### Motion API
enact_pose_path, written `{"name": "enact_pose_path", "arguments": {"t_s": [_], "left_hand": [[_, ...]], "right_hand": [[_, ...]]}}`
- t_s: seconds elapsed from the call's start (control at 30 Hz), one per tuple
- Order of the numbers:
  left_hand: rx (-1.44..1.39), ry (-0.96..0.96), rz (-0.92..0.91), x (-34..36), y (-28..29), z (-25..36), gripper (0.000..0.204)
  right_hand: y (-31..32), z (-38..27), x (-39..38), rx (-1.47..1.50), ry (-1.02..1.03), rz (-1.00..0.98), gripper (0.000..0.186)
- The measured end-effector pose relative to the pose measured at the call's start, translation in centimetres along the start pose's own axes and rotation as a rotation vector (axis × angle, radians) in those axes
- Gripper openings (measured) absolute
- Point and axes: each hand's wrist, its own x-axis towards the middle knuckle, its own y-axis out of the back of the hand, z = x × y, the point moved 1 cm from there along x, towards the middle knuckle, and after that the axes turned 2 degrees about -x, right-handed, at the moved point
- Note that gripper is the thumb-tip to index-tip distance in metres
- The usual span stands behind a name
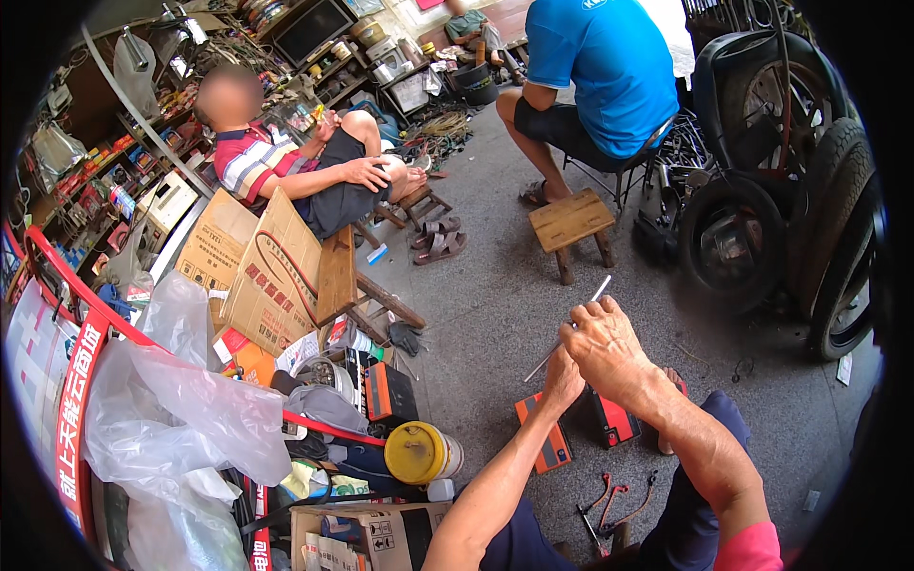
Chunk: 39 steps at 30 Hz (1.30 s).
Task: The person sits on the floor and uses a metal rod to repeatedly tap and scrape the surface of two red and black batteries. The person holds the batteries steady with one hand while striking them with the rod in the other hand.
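Both of my hands are closed, one close behind the other, around a thin rod (540,369). Its upper end is white, and its lower end looks thin and greyish; its kind cannot be made out. My right hand (609,347) grips it nearer the white end. Just below and to the left, my left hand (562,379) has its fingers wrapped near the lower stretch. Beneath them on the floor lie an orange-and-black battery (545,434) and a black battery with a red top (617,420), partly hidden by my right forearm. Red and black wire leads (609,504) lie between my legs.
A yellow-lidded bucket (416,452), an open cardboard box (419,523) and plastic sheeting (181,409) crowd the left. Ahead are a wooden stool (571,224), a wooden bench (336,281) and two seated people. Tyres (828,219) stand at right.
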Motion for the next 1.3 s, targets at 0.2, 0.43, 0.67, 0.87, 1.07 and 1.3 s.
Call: {"name": "enact_pose_path", "arguments": {"t_s": [0.2,0.43,0.67,0.87,1.07,1.3], "left_hand": [[0.073,-0.101,-0.022,0.0,-0.1,-0.1,0.022],[0.039,0.139,-0.16,-1.3,0.0,-2.9,0.032],[-0.085,0.097,-0.079,-0.6,0.3,2.4,0.04],[-0.155,0.366,-0.338,-0.9,2.9,1.9,0.036],[0.411,0.436,-0.651,-2.9,6.5,0.9,0.038],[0.457,0.73,-0.793,-6.0,11.7,-0.5,0.036]], "right_hand": [[-1.2,0.5,0.0,-0.065,0.073,0.079,0.012],[-0.1,-0.8,0.0,-0.006,-0.017,0.065,0.003],[-6.6,0.7,-1.2,-0.218,0.035,0.214,0.008],[-5.4,0.1,-0.3,0.029,0.068,-0.001,0.005],[-3.0,0.5,-0.6,0.089,0.114,-0.246,0.013],[-3.1,-0.7,1.2,0.093,0.134,-0.379,0.012]]}}
